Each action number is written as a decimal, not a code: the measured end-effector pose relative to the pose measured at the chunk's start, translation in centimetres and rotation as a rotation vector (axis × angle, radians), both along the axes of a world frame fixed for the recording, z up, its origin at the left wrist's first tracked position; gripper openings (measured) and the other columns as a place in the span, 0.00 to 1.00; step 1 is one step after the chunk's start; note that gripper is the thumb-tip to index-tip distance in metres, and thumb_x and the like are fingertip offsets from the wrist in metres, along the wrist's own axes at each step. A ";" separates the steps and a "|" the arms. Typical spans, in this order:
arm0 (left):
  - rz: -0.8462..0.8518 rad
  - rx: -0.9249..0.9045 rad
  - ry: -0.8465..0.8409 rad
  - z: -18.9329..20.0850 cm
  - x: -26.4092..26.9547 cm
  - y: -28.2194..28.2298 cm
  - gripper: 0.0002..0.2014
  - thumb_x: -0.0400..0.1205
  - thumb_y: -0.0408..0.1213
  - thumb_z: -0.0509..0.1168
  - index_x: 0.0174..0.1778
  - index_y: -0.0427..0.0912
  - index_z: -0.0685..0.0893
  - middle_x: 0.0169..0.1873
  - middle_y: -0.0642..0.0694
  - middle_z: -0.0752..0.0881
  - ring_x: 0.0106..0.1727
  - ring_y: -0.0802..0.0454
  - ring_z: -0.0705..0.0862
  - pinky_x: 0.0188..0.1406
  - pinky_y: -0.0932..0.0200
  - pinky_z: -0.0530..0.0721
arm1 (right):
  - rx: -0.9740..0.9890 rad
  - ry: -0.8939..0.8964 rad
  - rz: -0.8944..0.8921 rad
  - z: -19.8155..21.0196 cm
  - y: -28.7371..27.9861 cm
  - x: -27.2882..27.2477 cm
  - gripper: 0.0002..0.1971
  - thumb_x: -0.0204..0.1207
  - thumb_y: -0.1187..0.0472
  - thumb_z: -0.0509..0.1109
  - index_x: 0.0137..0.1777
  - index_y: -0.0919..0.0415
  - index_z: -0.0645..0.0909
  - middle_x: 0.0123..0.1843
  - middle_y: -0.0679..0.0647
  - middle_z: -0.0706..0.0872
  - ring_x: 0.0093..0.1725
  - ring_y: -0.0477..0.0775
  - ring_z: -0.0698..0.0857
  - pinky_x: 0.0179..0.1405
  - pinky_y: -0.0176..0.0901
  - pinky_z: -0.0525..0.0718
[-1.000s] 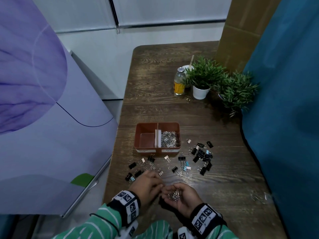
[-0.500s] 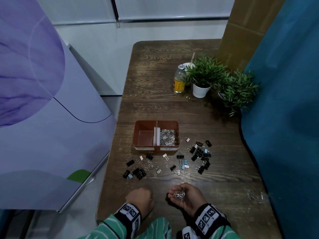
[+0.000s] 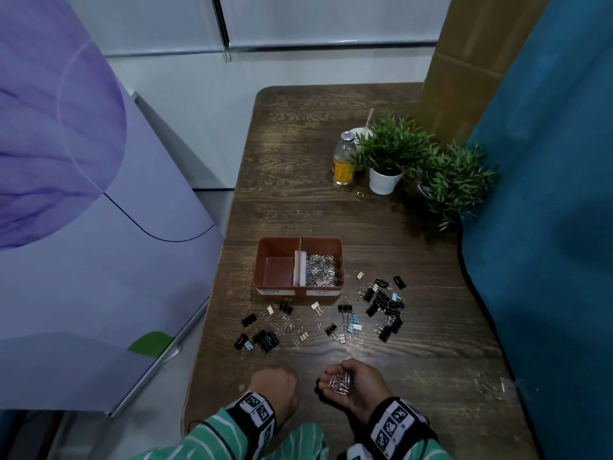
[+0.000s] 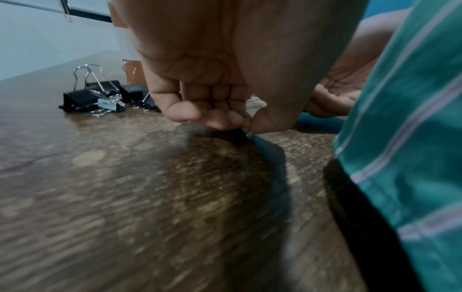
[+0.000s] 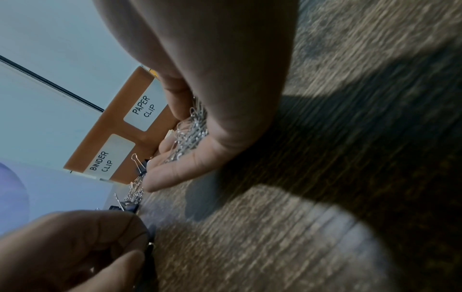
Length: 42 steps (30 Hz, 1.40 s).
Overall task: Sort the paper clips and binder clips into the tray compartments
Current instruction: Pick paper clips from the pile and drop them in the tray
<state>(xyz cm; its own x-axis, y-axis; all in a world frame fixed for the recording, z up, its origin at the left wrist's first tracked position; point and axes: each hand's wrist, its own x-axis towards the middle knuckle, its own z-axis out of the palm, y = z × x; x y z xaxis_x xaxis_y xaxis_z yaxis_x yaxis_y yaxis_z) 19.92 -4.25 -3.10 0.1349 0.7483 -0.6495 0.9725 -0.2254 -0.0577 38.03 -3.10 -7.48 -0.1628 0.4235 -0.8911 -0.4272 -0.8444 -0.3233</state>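
Note:
A brown two-compartment tray (image 3: 298, 291) stands mid-table; its right half, labelled PAPER CLIP, holds a pile of silver paper clips (image 3: 323, 270), and its left half, labelled BINDER CLIP, is bare. Black, blue and white binder clips (image 3: 381, 300) and loose paper clips (image 3: 285, 323) lie scattered in front of it. My right hand (image 3: 351, 386) is cupped palm up near the front edge, its fingers curled round a bunch of paper clips (image 5: 192, 132). To its left, my left hand (image 4: 246, 124) is curled low over the table, pinching a small metal clip (image 4: 247, 134) between thumb and fingertip.
A bottle (image 3: 343, 161), two potted plants (image 3: 388, 151) and a small ring (image 3: 360, 194) stand at the back right. A blue curtain (image 3: 547, 227) borders the table's right side, a purple panel (image 3: 83, 227) its left. Clear plastic wrap (image 3: 491, 386) lies near the right front.
My left hand has drawn away from the right palm, back and left toward the table's near edge. The right hand still holds its paper clips, now slightly nearer me.

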 end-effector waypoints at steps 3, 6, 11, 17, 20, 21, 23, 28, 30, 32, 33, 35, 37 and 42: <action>0.023 0.009 -0.119 0.5 -0.4 0.3 0.15 0.83 0.43 0.57 0.57 0.41 0.84 0.56 0.39 0.87 0.56 0.38 0.87 0.52 0.50 0.84 | -0.024 -0.004 0.013 0.2 0.0 -0.5 0.17 0.86 0.61 0.57 0.50 0.74 0.83 0.45 0.72 0.90 0.38 0.66 0.91 0.36 0.50 0.92; 0.064 0.088 -0.441 0.8 -0.4 1.4 0.11 0.80 0.47 0.54 0.45 0.47 0.79 0.43 0.46 0.85 0.45 0.43 0.85 0.44 0.52 0.81 | -0.015 0.010 0.009 0.8 0.2 -1.3 0.15 0.85 0.63 0.58 0.48 0.72 0.83 0.42 0.69 0.90 0.38 0.64 0.90 0.40 0.52 0.91; -0.113 0.216 -0.607 2.3 1.0 3.3 0.14 0.82 0.50 0.51 0.52 0.50 0.80 0.49 0.51 0.85 0.50 0.50 0.83 0.51 0.50 0.82 | 0.057 0.111 -0.078 2.7 1.2 -2.7 0.09 0.80 0.70 0.63 0.53 0.72 0.84 0.41 0.67 0.88 0.38 0.63 0.89 0.35 0.56 0.91; 0.024 0.371 -0.726 3.9 -2.7 5.5 0.07 0.83 0.45 0.61 0.54 0.53 0.80 0.51 0.56 0.81 0.53 0.57 0.77 0.57 0.56 0.79 | 0.113 0.171 -0.167 4.4 4.1 -2.4 0.14 0.85 0.65 0.60 0.63 0.75 0.78 0.52 0.74 0.88 0.47 0.69 0.91 0.40 0.56 0.92; 0.088 0.446 -0.615 4.3 -5.4 7.7 0.16 0.81 0.49 0.65 0.65 0.54 0.78 0.62 0.57 0.78 0.61 0.59 0.75 0.63 0.56 0.80 | 0.132 0.183 -0.238 5.2 6.2 -1.6 0.20 0.86 0.64 0.60 0.69 0.80 0.75 0.59 0.78 0.87 0.52 0.72 0.91 0.40 0.55 0.92; 0.097 0.470 -0.572 4.4 -6.1 8.7 0.20 0.81 0.50 0.66 0.69 0.54 0.76 0.66 0.57 0.76 0.64 0.58 0.75 0.65 0.56 0.80 | 0.137 0.185 -0.268 5.6 7.0 -1.4 0.21 0.87 0.63 0.60 0.71 0.81 0.74 0.60 0.78 0.87 0.55 0.72 0.91 0.40 0.56 0.93; 0.102 0.540 -0.495 4.7 -7.1 10.9 0.26 0.79 0.53 0.67 0.73 0.54 0.73 0.73 0.54 0.71 0.71 0.54 0.74 0.68 0.51 0.81 | 0.173 0.199 -0.306 6.7 8.7 -1.2 0.21 0.87 0.63 0.59 0.73 0.79 0.73 0.61 0.77 0.87 0.58 0.73 0.90 0.45 0.59 0.94; 0.093 0.454 -0.382 4.8 -8.4 17.2 0.54 0.64 0.72 0.69 0.84 0.58 0.56 0.87 0.49 0.49 0.84 0.44 0.59 0.78 0.36 0.69 | 0.269 0.172 -0.349 8.9 13.3 -1.7 0.17 0.87 0.63 0.59 0.68 0.76 0.76 0.63 0.75 0.87 0.63 0.72 0.89 0.57 0.61 0.90; 0.099 0.351 -0.335 4.5 -8.5 19.5 0.65 0.58 0.79 0.69 0.86 0.60 0.44 0.87 0.53 0.40 0.87 0.46 0.49 0.81 0.31 0.61 | 0.283 0.122 -0.341 9.2 15.3 -2.3 0.19 0.88 0.62 0.58 0.70 0.78 0.77 0.64 0.73 0.88 0.65 0.71 0.88 0.59 0.59 0.90; 0.123 0.255 -0.316 4.1 -8.6 21.1 0.71 0.54 0.81 0.70 0.86 0.61 0.37 0.87 0.56 0.35 0.88 0.48 0.43 0.82 0.29 0.55 | 0.290 0.060 -0.342 9.1 17.0 -2.8 0.20 0.87 0.62 0.59 0.71 0.76 0.77 0.66 0.70 0.87 0.67 0.69 0.87 0.59 0.58 0.90; 0.118 0.220 -0.308 3.9 -8.6 21.6 0.72 0.54 0.82 0.69 0.86 0.60 0.35 0.87 0.56 0.35 0.88 0.49 0.41 0.82 0.29 0.53 | 0.290 0.033 -0.337 8.9 17.8 -3.0 0.19 0.87 0.62 0.60 0.71 0.74 0.78 0.67 0.69 0.86 0.66 0.67 0.87 0.57 0.57 0.89; 0.091 0.178 -0.297 3.6 -8.8 22.1 0.72 0.55 0.83 0.68 0.86 0.58 0.34 0.87 0.56 0.36 0.88 0.50 0.41 0.82 0.32 0.50 | 0.282 0.006 -0.325 8.2 18.7 -3.4 0.17 0.85 0.60 0.62 0.68 0.68 0.81 0.66 0.67 0.86 0.61 0.63 0.87 0.55 0.55 0.85; 0.072 0.174 -0.300 3.4 -9.1 22.3 0.72 0.56 0.83 0.67 0.86 0.57 0.35 0.87 0.55 0.37 0.88 0.50 0.40 0.82 0.34 0.48 | 0.281 0.005 -0.298 7.9 19.1 -3.6 0.13 0.85 0.60 0.62 0.62 0.65 0.82 0.65 0.64 0.83 0.62 0.61 0.84 0.59 0.53 0.82; 0.068 0.162 -0.304 3.3 -8.8 22.6 0.72 0.56 0.82 0.69 0.86 0.55 0.34 0.86 0.53 0.34 0.87 0.46 0.37 0.82 0.30 0.48 | 0.339 -0.013 -0.265 7.5 18.2 -3.5 0.19 0.88 0.61 0.58 0.74 0.69 0.77 0.74 0.65 0.81 0.78 0.64 0.76 0.78 0.58 0.74</action>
<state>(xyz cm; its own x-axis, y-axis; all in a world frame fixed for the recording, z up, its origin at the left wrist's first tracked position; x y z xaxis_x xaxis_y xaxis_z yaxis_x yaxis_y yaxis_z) 11.15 18.31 0.16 0.2505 0.8523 -0.4591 0.9632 -0.1716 0.2069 34.57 15.12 -0.01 0.0017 0.7185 -0.6955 -0.6090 -0.5510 -0.5706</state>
